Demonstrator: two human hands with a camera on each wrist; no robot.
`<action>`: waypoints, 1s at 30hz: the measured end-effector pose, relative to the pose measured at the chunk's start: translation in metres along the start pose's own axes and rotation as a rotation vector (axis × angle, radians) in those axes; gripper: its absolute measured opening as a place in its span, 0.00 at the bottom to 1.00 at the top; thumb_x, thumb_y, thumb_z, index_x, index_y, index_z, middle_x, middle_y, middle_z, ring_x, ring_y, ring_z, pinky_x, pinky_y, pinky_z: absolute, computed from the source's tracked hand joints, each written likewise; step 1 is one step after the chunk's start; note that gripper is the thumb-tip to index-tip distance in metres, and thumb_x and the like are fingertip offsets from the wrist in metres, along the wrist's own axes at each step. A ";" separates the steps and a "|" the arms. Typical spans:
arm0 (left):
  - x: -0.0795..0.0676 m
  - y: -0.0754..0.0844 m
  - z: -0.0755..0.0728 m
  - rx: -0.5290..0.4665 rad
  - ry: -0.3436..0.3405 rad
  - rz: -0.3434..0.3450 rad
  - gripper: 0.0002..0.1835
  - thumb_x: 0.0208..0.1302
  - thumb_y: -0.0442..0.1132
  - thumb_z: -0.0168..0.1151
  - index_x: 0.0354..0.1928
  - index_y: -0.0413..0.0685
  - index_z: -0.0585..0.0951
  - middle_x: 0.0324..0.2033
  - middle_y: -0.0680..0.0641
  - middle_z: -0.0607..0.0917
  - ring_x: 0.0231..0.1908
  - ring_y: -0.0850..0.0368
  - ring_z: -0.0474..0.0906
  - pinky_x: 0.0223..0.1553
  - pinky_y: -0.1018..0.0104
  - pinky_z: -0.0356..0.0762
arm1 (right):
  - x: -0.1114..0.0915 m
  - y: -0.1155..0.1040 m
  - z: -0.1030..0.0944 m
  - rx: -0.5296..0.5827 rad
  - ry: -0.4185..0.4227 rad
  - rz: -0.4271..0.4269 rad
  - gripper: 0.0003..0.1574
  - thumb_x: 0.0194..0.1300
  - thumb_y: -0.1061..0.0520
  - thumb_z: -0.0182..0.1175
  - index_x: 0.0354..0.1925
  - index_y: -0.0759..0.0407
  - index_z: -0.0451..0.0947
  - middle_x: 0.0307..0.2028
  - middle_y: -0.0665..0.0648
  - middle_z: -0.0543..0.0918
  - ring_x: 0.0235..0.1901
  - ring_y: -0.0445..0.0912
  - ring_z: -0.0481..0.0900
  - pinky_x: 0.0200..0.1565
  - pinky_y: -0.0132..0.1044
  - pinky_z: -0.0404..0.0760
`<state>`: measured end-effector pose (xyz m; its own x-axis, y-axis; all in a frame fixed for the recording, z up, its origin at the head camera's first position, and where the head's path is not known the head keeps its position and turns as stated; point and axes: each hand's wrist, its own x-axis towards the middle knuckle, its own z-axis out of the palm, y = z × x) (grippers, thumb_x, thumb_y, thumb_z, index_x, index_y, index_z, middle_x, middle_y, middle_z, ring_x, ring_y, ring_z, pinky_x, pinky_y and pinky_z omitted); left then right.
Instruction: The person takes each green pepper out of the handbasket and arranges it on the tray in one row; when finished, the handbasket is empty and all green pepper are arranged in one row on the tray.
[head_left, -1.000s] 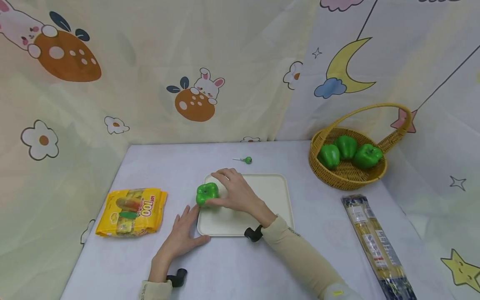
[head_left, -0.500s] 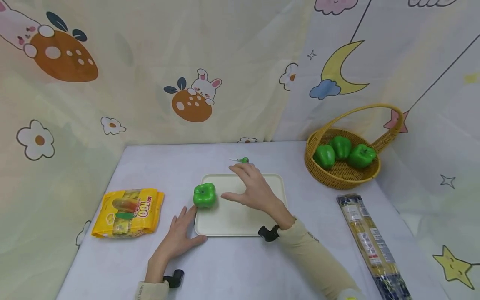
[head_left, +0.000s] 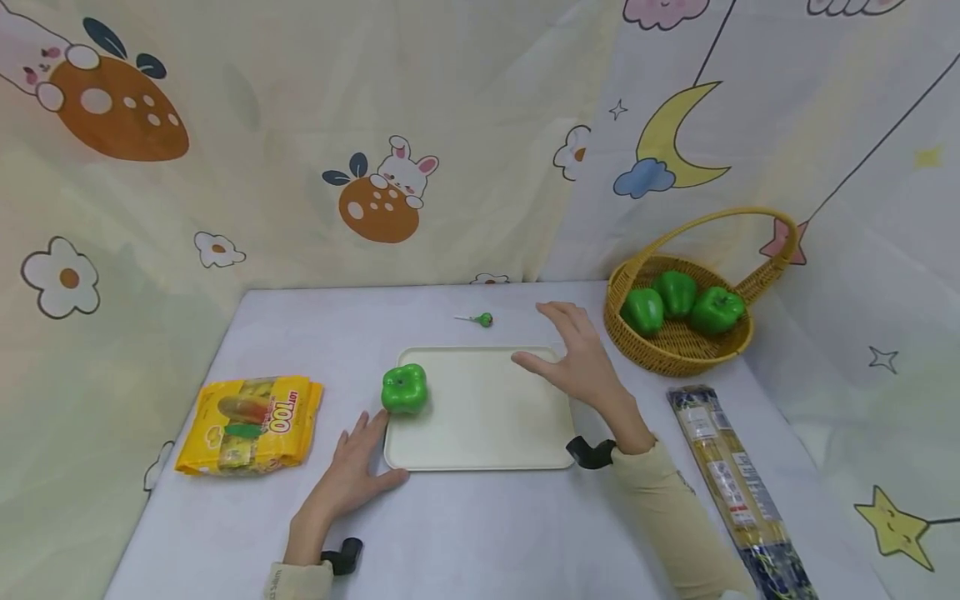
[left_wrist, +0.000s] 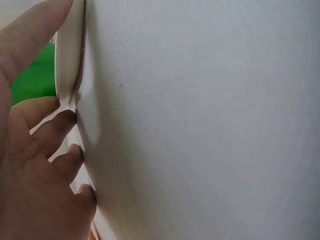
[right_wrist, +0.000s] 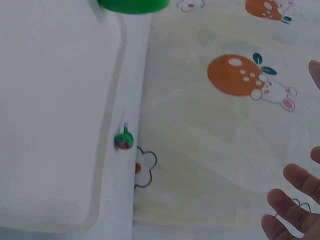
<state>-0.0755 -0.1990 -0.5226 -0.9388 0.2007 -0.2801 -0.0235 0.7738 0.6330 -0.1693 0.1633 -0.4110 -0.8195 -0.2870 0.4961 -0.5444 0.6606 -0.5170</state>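
A green bell pepper [head_left: 404, 388] sits at the left end of a cream rectangular tray [head_left: 480, 417]. My left hand [head_left: 349, 468] rests at the tray's left edge, thumb at the near corner and a fingertip close to the pepper. The left wrist view has its thumb and fingers around the tray's edge [left_wrist: 69, 55], without a curl. Over the tray's right side hangs my right hand [head_left: 583, 358], fingers spread apart from the thumb, holding nothing. Behind the tray lies a small green lollipop [head_left: 485, 319] on a white stick.
At the back right, a wicker basket [head_left: 675, 363] with a tall handle holds three green bell peppers [head_left: 717, 310]. A long clear pack of yellowish sticks, perhaps noodles [head_left: 738, 483], lies along the right side. On the left is a yellow snack package [head_left: 251, 425].
My right hand has let go of the bell pepper and moved right across the tray. The pepper stays at the tray's left end. My left hand keeps its place at the tray's edge.
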 end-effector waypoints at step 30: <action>0.002 -0.002 0.001 0.006 -0.002 0.017 0.57 0.56 0.57 0.73 0.81 0.53 0.50 0.81 0.44 0.51 0.81 0.40 0.36 0.80 0.36 0.29 | -0.020 0.110 -0.127 -0.104 0.222 0.417 0.41 0.63 0.44 0.68 0.68 0.61 0.70 0.59 0.70 0.75 0.57 0.61 0.72 0.51 0.44 0.69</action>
<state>-0.0767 -0.2000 -0.5248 -0.9384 0.2152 -0.2703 -0.0049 0.7740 0.6332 -0.1895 0.3297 -0.3891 -0.8996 0.1650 0.4043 -0.1472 0.7570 -0.6366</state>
